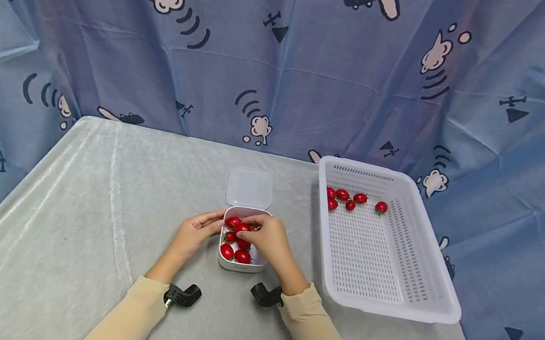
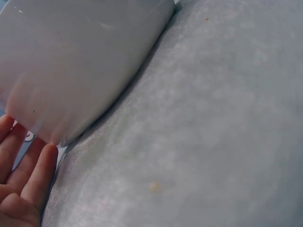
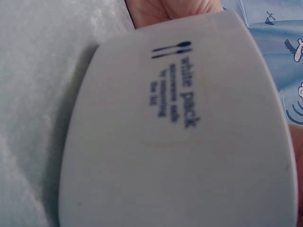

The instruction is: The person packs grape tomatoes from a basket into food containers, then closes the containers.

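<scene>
A small white food container (image 1: pixel 241 267) stands on the table with several red cherry tomatoes (image 1: pixel 226 252) inside it. My left hand (image 1: pixel 193 233) rests against its left side, the fingers fairly straight; in the left wrist view the fingertips (image 2: pixel 47 153) touch the container wall (image 2: pixel 85 61). Over the container's right side reaches my right hand (image 1: pixel 268 240), its thumb and fingers pinching a cherry tomato (image 1: pixel 242 227) among the others. Printed lettering shows on the container's front (image 3: pixel 180 137) in the right wrist view, where the right hand is mostly hidden.
Just behind the container lies a translucent lid (image 1: pixel 250 188). To the right is a large white perforated basket (image 1: pixel 369 255), with several cherry tomatoes (image 1: pixel 360 198) toward its far end. A patterned blue curtain (image 1: pixel 283 80) hangs behind the pale table (image 1: pixel 65 235).
</scene>
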`<state>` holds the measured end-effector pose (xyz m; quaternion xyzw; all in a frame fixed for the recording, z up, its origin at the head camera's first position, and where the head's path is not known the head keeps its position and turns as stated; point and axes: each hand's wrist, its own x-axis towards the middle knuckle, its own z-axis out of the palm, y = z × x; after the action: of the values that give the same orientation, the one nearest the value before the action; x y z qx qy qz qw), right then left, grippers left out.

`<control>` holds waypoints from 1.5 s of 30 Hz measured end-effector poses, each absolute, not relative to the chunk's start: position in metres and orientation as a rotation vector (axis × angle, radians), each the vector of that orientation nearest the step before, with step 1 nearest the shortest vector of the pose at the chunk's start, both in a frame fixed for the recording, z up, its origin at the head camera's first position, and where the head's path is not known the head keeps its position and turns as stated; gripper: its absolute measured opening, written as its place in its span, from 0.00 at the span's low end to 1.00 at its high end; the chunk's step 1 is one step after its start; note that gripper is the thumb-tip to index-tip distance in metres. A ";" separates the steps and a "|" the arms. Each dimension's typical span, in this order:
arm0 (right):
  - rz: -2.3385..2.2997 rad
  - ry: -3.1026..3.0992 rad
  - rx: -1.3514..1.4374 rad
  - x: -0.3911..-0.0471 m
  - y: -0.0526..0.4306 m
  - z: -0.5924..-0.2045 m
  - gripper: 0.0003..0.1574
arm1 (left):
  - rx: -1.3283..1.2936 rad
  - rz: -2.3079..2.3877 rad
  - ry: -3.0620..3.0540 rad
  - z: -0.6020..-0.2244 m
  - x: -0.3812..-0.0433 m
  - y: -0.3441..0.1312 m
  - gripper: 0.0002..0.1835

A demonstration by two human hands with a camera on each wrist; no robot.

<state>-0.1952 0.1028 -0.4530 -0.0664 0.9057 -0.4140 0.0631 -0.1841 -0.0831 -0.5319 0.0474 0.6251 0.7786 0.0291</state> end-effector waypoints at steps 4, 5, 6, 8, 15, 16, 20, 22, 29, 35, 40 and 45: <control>-1.238 2.739 -0.201 -0.195 0.102 -0.452 0.15 | 0.208 2.444 1.922 -0.534 -0.184 -0.084 0.23; -1.238 2.738 -0.200 -0.195 0.102 -0.452 0.15 | 0.198 2.439 1.923 -0.533 -0.184 -0.084 0.24; -1.239 2.736 -0.198 -0.195 0.102 -0.452 0.15 | 0.189 2.431 1.924 -0.533 -0.184 -0.084 0.24; -1.241 2.735 -0.198 -0.195 0.102 -0.452 0.15 | 0.132 2.401 1.925 -0.531 -0.184 -0.084 0.24; -1.258 2.745 -0.212 -0.195 0.101 -0.452 0.14 | 0.043 2.350 1.905 -0.527 -0.185 -0.083 0.23; -1.260 2.747 -0.216 -0.195 0.101 -0.452 0.13 | 0.041 2.353 1.900 -0.527 -0.185 -0.083 0.22; -1.280 2.736 -0.206 -0.195 0.102 -0.452 0.13 | 0.038 2.355 1.895 -0.527 -0.185 -0.083 0.22; -1.286 2.730 -0.204 -0.194 0.103 -0.452 0.13 | 0.032 2.347 1.899 -0.528 -0.185 -0.083 0.22; -1.345 2.716 -0.159 -0.188 0.108 -0.444 0.14 | 0.017 2.326 1.922 -0.528 -0.185 -0.082 0.22; -1.426 2.693 -0.107 -0.183 0.113 -0.423 0.17 | 0.016 2.341 1.929 -0.528 -0.186 -0.083 0.22; -1.463 2.678 -0.123 -0.178 0.118 -0.403 0.19 | 0.015 2.343 1.924 -0.528 -0.187 -0.084 0.22; -1.532 2.669 -0.162 -0.175 0.130 -0.381 0.20 | 0.020 2.341 1.911 -0.530 -0.186 -0.084 0.22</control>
<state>-0.1746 0.1305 -0.3809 -0.0525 0.8657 -0.4969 0.0297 -0.1864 -0.0837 -0.5296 0.0067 0.6313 0.7732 0.0596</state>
